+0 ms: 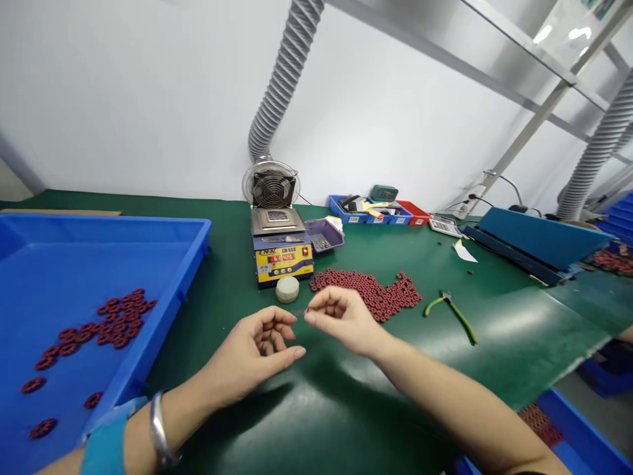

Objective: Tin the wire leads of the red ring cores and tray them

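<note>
My left hand point(254, 353) hovers over the green mat with its fingers curled and thumb stretched out. My right hand point(341, 316) is just to its right, fingertips pinched together. A thin dark wire or small part point(298, 312) seems to run between the two hands, too small to name. Just beyond my right hand lies a pile of red ring-shaped coils point(370, 291). More red coils point(111, 326) lie inside a large blue tray point(148, 231) to my left.
A yellow and blue solder pot point(281, 251) with a small fan point(271, 185) stands behind my hands, a pale round puck point(287, 289) in front of it. Green-handled cutters point(452, 310) lie to the right. Small blue and red bins point(378, 210) line the wall.
</note>
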